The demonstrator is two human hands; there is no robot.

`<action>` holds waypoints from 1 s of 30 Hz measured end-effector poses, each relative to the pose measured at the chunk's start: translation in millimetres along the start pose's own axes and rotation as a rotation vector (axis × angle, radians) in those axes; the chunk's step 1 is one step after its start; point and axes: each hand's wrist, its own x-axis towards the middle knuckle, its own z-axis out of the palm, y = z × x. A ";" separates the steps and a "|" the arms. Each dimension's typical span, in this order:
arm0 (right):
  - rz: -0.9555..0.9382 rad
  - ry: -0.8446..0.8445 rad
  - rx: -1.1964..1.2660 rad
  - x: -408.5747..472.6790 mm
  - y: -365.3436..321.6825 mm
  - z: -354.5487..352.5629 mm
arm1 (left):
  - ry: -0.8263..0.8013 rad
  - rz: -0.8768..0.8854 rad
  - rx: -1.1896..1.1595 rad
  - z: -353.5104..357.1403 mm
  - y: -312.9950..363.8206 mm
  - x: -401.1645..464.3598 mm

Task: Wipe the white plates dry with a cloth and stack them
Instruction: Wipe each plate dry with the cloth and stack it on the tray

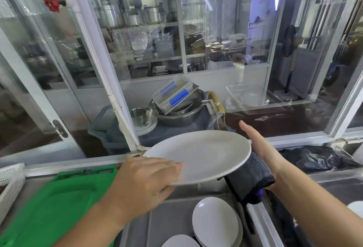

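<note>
White plate (pixel 204 154), dark grey cloth (pixel 253 176), green tray (pixel 59 203), red valve wheel (pixel 50 0)

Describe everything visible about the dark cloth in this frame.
The cloth is dark grey to black, thick and nubbly like terry or microfibre, folded into a pad. It sits under the right edge of the held plate, between the plate's underside and the right hand, whose fingers are straight. A fold hangs down toward the sink, with a blue-purple spot at its lower edge. Whether it is damp cannot be told. The left hand does not touch it.
</note>
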 end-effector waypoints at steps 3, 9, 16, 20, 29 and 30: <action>0.011 -0.070 -0.086 -1.3 6.2 -6.9 | -0.066 0.061 0.032 -0.4 0.9 -3.4; -0.034 0.002 -0.146 -2.0 27.6 -10.9 | -0.143 -0.094 -0.055 13.1 -3.4 -15.1; 0.024 0.076 0.103 -12.8 48.6 -1.8 | -0.119 -0.264 -0.096 29.4 -17.3 -35.0; 0.001 0.104 0.175 -15.0 60.3 -2.5 | -0.069 -0.510 -0.181 43.5 -26.0 -58.4; -0.034 0.201 0.148 -19.1 83.1 -1.4 | 0.166 -1.517 -1.409 74.6 -26.6 -52.6; -0.035 0.229 0.131 -21.0 86.4 -2.2 | 0.159 -1.546 -1.466 77.7 -27.0 -52.3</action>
